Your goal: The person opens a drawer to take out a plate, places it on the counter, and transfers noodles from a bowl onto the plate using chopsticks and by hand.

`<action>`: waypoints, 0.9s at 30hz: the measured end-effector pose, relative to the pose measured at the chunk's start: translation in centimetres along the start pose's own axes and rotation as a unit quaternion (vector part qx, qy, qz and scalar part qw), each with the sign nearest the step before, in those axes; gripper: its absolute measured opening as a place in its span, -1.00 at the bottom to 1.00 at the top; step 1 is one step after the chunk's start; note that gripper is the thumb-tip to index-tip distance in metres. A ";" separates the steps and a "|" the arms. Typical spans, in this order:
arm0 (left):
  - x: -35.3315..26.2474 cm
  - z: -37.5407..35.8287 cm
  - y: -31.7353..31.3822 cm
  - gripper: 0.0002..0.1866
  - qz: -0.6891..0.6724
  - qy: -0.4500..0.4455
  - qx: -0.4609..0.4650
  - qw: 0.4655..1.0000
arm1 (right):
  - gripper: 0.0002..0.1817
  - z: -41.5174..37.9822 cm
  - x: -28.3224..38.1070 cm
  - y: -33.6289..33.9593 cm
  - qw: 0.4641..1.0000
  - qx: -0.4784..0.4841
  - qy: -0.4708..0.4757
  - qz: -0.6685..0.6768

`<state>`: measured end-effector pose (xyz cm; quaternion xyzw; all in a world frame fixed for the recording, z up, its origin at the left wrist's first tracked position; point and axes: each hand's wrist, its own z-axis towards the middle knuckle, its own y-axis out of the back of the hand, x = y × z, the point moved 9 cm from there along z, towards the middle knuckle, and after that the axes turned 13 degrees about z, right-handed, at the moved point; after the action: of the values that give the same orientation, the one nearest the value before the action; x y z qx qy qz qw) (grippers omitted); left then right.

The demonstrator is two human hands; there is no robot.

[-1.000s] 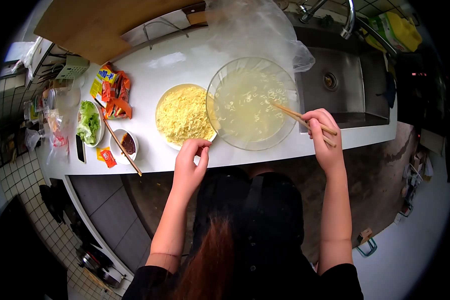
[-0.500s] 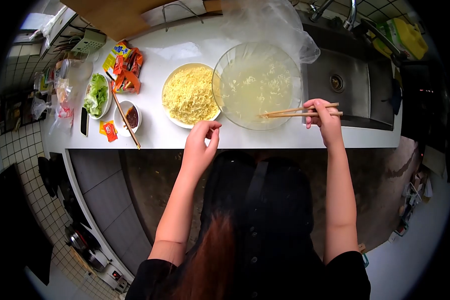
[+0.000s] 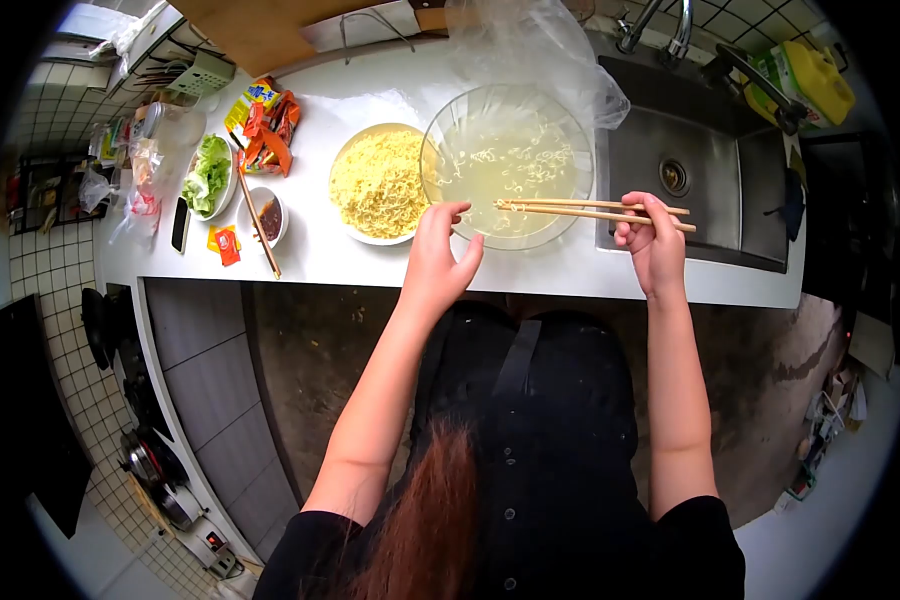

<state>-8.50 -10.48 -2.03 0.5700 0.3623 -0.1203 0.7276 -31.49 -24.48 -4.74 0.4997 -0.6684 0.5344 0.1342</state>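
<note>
A pair of wooden chopsticks (image 3: 595, 209) lies in the grip of my right hand (image 3: 657, 245), their tips over the big glass bowl (image 3: 515, 238). Cloudy liquid with short bits of noodle floating in it fills the bowl. My left hand (image 3: 440, 250) is at the bowl's front left rim, thumb and fingers apart, holding nothing. Just left of the bowl, a white plate (image 3: 380, 240) carries a high heap of yellow noodles (image 3: 378, 182).
Farther left are a small bowl of dark sauce (image 3: 270, 217) with chopsticks across it, a dish of lettuce (image 3: 208, 177), orange packets (image 3: 270, 135), sachets (image 3: 226, 245) and a phone (image 3: 180, 224). A plastic bag (image 3: 540, 45) hangs behind the glass bowl. The sink (image 3: 705, 185) is right.
My left hand has moved right, from beside the noodle plate to the glass bowl's rim, and its fingers have spread. The chopstick tips have shifted left and up.
</note>
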 end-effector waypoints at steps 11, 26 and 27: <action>0.9 0.5 -8.6 -0.53 -0.715 0.308 0.087 0.621 | -0.78 -7.0 5.3 -11.4 0.924 0.202 0.160 -0.281; 1.4 6.8 -3.5 -0.83 0.066 0.039 0.004 0.997 | -0.74 -10.2 11.8 -7.7 0.916 0.130 0.276 -0.260; 0.8 7.4 -3.5 -0.83 0.097 0.000 -0.003 0.995 | -0.74 -10.2 11.7 -7.3 0.918 0.123 0.275 -0.259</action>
<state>-7.05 -18.18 -4.52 0.6002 0.3056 -0.0479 0.7376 -34.62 -21.45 11.87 0.5016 -0.3812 0.6752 0.3837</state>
